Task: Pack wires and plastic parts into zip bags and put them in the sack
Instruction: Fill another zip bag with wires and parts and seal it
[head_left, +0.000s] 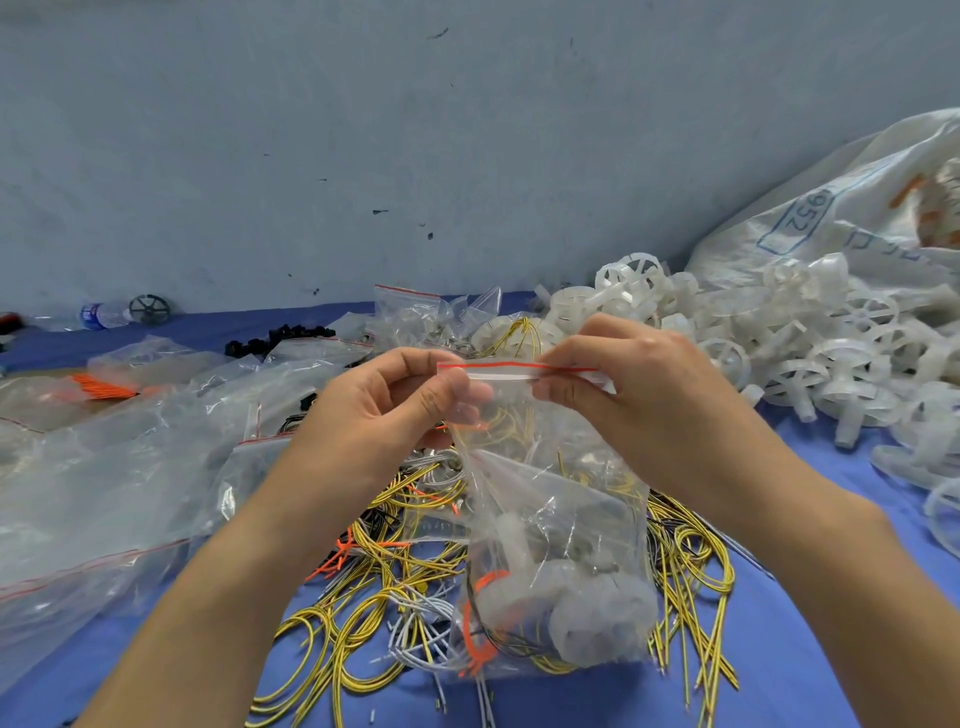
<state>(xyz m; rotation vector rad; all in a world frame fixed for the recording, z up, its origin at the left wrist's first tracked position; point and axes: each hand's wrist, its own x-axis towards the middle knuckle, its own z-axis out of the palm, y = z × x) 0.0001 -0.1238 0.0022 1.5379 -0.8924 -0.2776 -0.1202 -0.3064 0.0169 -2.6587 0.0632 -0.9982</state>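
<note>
Head view: left hand and right hand are pinching my zip bag seal at twelve o'clock; wires could jam it.

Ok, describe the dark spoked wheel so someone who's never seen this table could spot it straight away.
Follow the foot of the blue-grey wall to the far left of the blue table cover, where a clear water bottle lies on its side. The dark wheel sits just right of it. Unlike the white wheels heaped at far right, it is dark grey and alone.
</note>
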